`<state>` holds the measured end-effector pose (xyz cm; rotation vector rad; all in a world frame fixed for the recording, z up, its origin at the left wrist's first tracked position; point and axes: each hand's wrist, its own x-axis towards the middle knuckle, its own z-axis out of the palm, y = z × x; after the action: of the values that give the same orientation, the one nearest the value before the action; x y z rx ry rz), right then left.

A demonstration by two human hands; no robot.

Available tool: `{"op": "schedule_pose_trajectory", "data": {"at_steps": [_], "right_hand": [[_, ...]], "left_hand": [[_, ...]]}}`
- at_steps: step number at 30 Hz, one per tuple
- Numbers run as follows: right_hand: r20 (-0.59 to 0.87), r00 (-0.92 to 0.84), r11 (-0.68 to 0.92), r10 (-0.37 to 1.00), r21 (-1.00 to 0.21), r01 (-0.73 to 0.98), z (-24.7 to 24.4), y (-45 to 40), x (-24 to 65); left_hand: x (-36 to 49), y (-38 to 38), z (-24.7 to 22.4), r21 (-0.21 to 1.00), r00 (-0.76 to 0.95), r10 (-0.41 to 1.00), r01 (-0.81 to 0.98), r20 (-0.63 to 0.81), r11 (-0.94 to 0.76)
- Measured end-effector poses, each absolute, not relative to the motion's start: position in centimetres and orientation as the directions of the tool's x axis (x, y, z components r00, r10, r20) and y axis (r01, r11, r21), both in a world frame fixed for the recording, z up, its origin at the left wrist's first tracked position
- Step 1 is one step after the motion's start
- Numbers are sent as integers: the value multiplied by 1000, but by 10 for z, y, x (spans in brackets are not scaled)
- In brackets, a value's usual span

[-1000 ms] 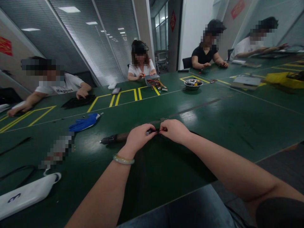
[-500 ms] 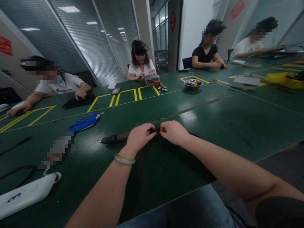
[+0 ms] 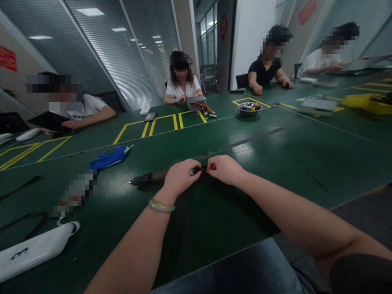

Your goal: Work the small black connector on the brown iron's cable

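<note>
My left hand (image 3: 183, 173), with a bangle on its wrist, is closed round a small black part with a silvery end (image 3: 194, 170). Too little of this part shows to tell its kind. Fingertips of my right hand (image 3: 223, 169) pinch at its right side, and what exactly they grip is too small to make out. Just behind both hands lies a dark electric screwdriver (image 3: 156, 176), its bit pointing left; my hands hide part of its body.
On the green table (image 3: 306, 163), a blue glove (image 3: 110, 158) and a white power bank marked 3 (image 3: 39, 251) lie to my left. A metal bowl of small parts (image 3: 249, 109) stands farther back. Several people sit across, one by a metal box with coloured wires (image 3: 197, 104).
My hands stay almost in place, still together at the small black part. Across the table, the person at left has raised a black flat panel, and the person in black has moved their hands apart.
</note>
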<state>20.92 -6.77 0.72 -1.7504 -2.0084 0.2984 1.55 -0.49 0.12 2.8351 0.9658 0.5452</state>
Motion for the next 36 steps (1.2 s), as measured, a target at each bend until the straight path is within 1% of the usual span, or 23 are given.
{"op": "schedule_pose_trajectory", "data": {"at_steps": [9, 15, 19, 23, 32, 36], "right_hand": [[143, -91, 152, 985, -501, 852, 6, -66, 210], [174, -40, 123, 984, -494, 861, 2, -65, 208], [158, -26, 106, 987, -522, 846, 0, -63, 205], [154, -17, 96, 988, -525, 846, -3, -61, 203], [194, -18, 120, 981, -530, 840, -5, -61, 205], [198, -32, 140, 980, -564, 814, -5, -61, 206]], "left_hand": [[16, -6, 3, 199, 743, 603, 569, 292, -798], [16, -5, 2, 199, 748, 595, 561, 294, -803], [16, -4, 1, 198, 744, 604, 571, 285, -797], [17, -5, 1, 207, 749, 595, 558, 292, -804], [16, -5, 1, 218, 742, 597, 556, 306, -802], [17, -7, 1, 200, 720, 618, 586, 316, -785]]}}
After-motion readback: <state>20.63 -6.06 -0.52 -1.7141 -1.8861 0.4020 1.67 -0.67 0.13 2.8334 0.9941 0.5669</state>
